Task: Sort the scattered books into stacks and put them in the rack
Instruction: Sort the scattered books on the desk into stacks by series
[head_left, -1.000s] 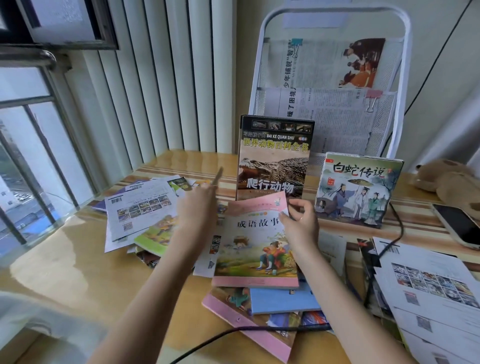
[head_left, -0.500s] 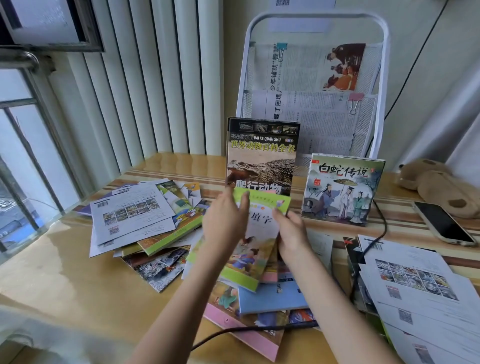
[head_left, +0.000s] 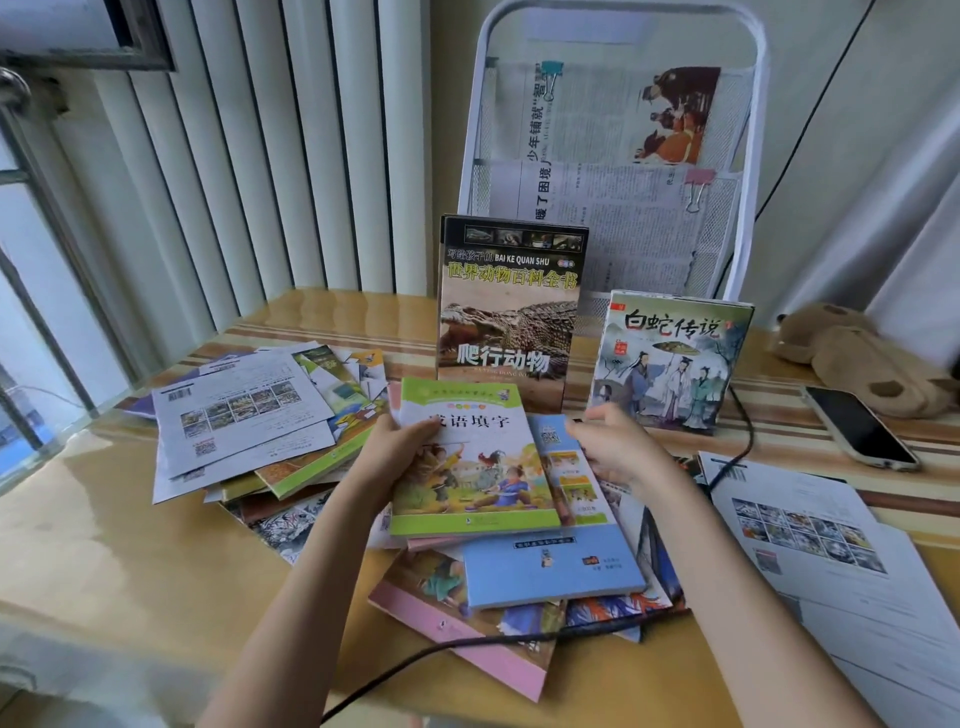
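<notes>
Our left hand (head_left: 397, 457) grips the green book (head_left: 470, 457) by its left edge, thumb on the cover, so it can be set square on the pile (head_left: 550, 571) near the table's front edge. Our right hand (head_left: 618, 447) hovers at its right side, fingers (head_left: 584, 423) loosely curled, holding nothing, probably ready to align it. The rack (head_left: 756, 156) stands at the back edge, two books upright before it.
</notes>
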